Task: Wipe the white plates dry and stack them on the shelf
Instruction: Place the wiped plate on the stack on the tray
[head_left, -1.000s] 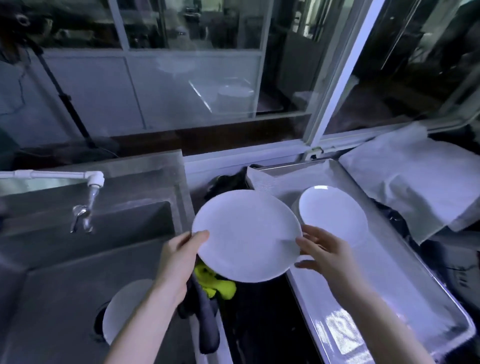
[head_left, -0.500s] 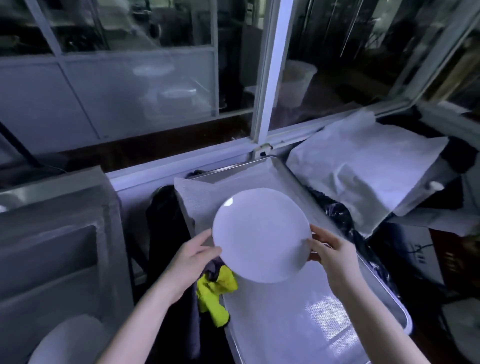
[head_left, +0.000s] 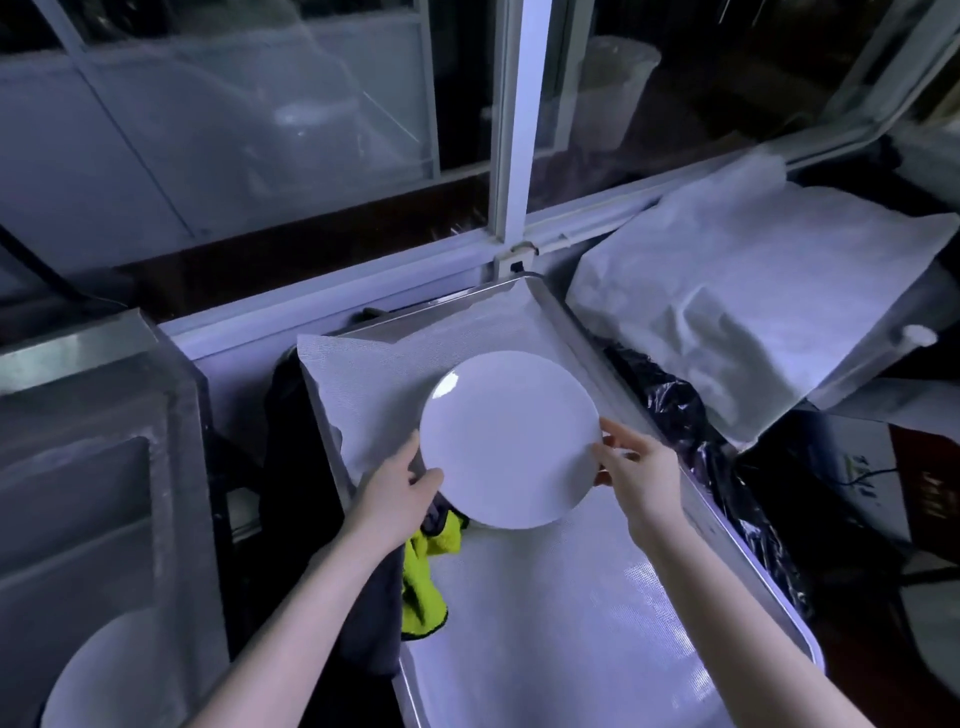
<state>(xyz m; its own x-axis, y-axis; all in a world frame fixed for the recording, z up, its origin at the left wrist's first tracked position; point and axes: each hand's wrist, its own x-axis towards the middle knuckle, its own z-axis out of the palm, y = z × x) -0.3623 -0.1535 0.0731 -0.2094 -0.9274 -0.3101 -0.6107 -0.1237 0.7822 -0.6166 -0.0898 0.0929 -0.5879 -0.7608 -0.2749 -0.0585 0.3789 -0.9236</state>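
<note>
White plate (head_left: 509, 441) between left hand (head_left: 396, 491) and right hand (head_left: 644, 467), perhaps above tray (head_left: 571, 623)

Bare liner (head_left: 545, 623) spans the tray's (head_left: 753, 582) near half; the plate (head_left: 509, 441) covers its middle, yellow cloth (head_left: 423, 587) overhangs the left rim, black bags (head_left: 670, 405) and sheet (head_left: 753, 301) crowd the right.

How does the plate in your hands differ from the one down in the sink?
The held plate is gripped at its edges by the left hand and right hand, over the lined tray; the sink plate lies untouched. The held plate shows nearly whole; the sink plate is dim and cut off by the frame. Both are round and white.
</note>
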